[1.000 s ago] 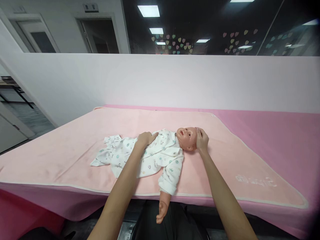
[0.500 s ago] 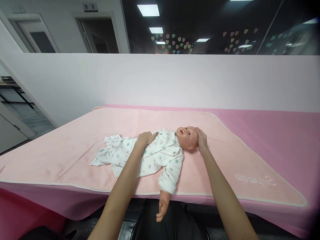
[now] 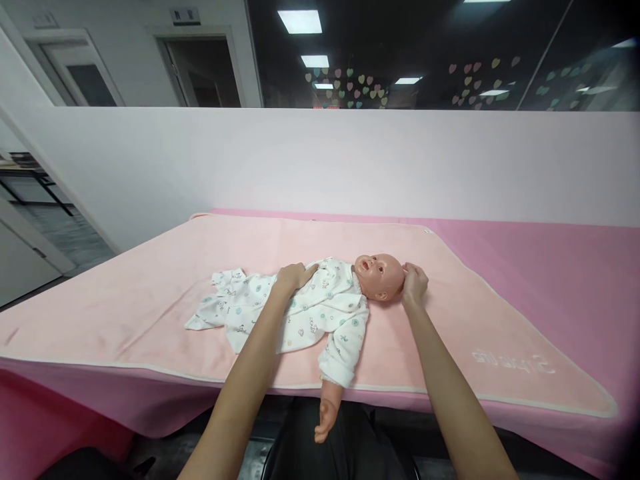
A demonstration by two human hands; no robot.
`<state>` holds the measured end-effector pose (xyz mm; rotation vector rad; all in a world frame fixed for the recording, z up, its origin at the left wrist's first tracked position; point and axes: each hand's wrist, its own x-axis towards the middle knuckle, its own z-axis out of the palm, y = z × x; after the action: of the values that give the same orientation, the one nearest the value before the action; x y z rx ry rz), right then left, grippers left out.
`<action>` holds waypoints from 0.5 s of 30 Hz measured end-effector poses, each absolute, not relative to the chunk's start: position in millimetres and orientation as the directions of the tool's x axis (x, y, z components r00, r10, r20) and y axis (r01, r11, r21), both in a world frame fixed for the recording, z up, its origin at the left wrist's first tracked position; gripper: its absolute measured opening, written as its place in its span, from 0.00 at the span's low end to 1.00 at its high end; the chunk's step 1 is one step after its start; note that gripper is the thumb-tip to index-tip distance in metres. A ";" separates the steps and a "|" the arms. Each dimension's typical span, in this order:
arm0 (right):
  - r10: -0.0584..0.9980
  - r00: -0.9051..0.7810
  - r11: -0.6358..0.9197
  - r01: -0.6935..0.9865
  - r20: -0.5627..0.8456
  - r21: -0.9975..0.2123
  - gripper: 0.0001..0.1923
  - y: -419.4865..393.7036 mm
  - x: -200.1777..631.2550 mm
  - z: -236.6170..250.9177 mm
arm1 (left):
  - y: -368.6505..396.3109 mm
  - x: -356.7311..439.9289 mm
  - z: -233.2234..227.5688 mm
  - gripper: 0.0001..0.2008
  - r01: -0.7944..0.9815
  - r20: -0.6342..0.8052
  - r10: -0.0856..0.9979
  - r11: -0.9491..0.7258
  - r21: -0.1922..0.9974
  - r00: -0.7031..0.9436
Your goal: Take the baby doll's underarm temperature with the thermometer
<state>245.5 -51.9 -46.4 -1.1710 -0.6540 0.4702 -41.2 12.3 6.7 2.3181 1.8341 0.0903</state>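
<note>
Printed romper (image 3: 300, 310) hides the doll's (image 3: 380, 277) legs — left hand (image 3: 293, 277) flat on it, right hand (image 3: 414, 283) curled at head.

The doll (image 3: 379, 275) is smooth, faintly glossy plastic in a soft printed cloth romper (image 3: 305, 312) on a matt fleecy blanket (image 3: 150, 293).

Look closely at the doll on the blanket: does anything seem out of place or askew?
Yes. The doll lies on the blanket, but one arm hangs over the table's front edge, its bare hand dangling below the sleeve. The suit's legs lie flat and crumpled, as if empty.
</note>
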 end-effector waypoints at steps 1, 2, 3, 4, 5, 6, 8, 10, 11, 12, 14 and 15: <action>0.585 0.763 0.343 0.074 0.275 -0.936 0.14 -54.1 242.8 -43.7 | 12.4 -41.1 6.6 0.40 0.958 -0.066 0.969 -0.222 0.178 0.237; 0.521 0.772 0.363 0.184 0.363 -0.913 0.14 -56.9 239.0 -40.9 | 12.5 -40.9 6.6 0.40 0.959 -0.064 0.969 -0.224 0.174 0.238; 0.460 0.745 0.387 0.323 0.484 -0.864 0.15 -60.0 234.2 -38.2 | 12.4 -40.8 6.7 0.40 0.959 -0.063 0.969 -0.226 0.171 0.239; 0.406 0.671 0.408 0.474 0.620 -0.780 0.15 -63.3 228.7 -35.9 | 12.1 -40.6 6.9 0.40 0.960 -0.063 0.969 -0.226 0.168 0.239; 0.366 0.560 0.423 0.610 0.743 -0.669 0.14 -66.3 223.1 -33.9 | 11.8 -40.4 7.1 0.40 0.960 -0.063 0.969 -0.224 0.167 0.237; 0.349 0.436 0.434 0.709 0.830 -0.555 0.14 -68.9 217.8 -32.5 | 11.4 -40.3 7.3 0.40 0.961 -0.063 0.970 -0.222 0.167 0.235; 0.365 0.255 0.443 0.798 0.896 -0.408 0.12 -71.7 210.3 -31.3 | 10.9 -40.1 7.5 0.40 0.961 -0.063 0.971 -0.219 0.170 0.232; 0.405 0.189 0.432 0.822 0.895 -0.370 0.13 -71.1 208.7 -31.9 | 10.6 -40.1 7.6 0.40 0.961 -0.063 0.971 -0.215 0.174 0.229; 0.427 0.194 0.424 0.820 0.883 -0.386 0.13 -69.8 209.9 -32.9 | 10.6 -40.2 7.6 0.39 0.961 -0.063 0.972 -0.214 0.177 0.228; 0.449 0.218 0.414 0.808 0.866 -0.418 0.14 -68.2 212.2 -34.2 | 10.7 -40.2 7.5 0.39 0.960 -0.064 0.972 -0.213 0.179 0.228; 0.495 0.298 0.393 0.761 0.816 -0.516 0.17 -64.8 218.2 -37.3 | 10.8 -40.2 7.4 0.39 0.960 -0.064 0.971 -0.215 0.181 0.230; 0.516 0.344 0.384 0.725 0.784 -0.571 0.18 -63.3 220.9 -39.0 | 10.9 -40.1 7.4 0.39 0.959 -0.064 0.971 -0.218 0.181 0.232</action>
<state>220.9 -63.3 -39.0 -1.2662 -1.3073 -0.1977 -40.1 10.9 7.4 2.3161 1.8382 0.0931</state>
